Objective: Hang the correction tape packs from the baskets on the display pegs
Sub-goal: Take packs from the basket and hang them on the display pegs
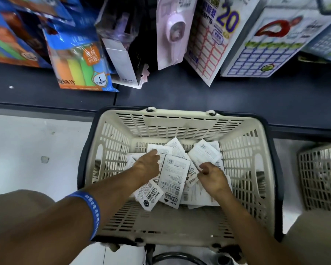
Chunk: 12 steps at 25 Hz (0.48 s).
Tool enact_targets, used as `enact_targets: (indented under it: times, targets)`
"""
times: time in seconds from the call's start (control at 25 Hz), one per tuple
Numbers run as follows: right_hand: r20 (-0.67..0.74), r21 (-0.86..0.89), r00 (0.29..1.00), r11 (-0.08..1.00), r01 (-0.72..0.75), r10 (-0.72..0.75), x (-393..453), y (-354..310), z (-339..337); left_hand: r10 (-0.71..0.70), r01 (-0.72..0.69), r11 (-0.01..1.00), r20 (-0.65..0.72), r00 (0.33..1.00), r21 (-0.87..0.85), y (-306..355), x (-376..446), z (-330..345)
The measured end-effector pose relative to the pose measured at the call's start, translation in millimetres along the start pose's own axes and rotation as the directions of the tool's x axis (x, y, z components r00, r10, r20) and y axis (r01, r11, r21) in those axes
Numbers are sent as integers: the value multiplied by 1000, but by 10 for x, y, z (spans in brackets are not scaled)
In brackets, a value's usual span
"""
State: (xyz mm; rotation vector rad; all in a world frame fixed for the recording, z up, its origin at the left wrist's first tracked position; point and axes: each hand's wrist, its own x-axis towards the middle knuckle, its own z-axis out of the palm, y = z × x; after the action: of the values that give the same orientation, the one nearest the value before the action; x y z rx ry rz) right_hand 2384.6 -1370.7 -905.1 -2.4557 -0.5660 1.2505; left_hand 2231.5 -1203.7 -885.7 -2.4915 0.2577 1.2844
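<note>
A beige plastic basket stands on the floor below me, with several white correction tape packs lying loose on its bottom. Both my hands are inside it. My left hand reaches among the packs, its fingers curled down onto the pile, and its fingertips are hidden. My right hand has its fingers curled and pinches the edge of a pack at the right of the pile. A blue wristband sits on my left forearm.
Hanging goods fill the display above: a sponge pack, a pink carded item, label sheets. A dark shelf base runs behind the basket. A second beige basket stands at the right.
</note>
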Motion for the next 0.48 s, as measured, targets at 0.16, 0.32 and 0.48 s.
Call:
enact_targets:
  times: [0.16,0.32,0.48]
  targets:
    - [-62,130,998,991,23,-15,-87,22,-199,-108,87,959,-62,992,-271,-225,-327,-79]
    - [-68,377,995,921,95,-75,-351,-317,-498,-412,229,582,-40,910,-780,-618,-846,-497]
    - [-266,699,958,663,268,-106,-923,-948,-992,-722,16,23,-5,692,-1000,-835,-1392,-1032]
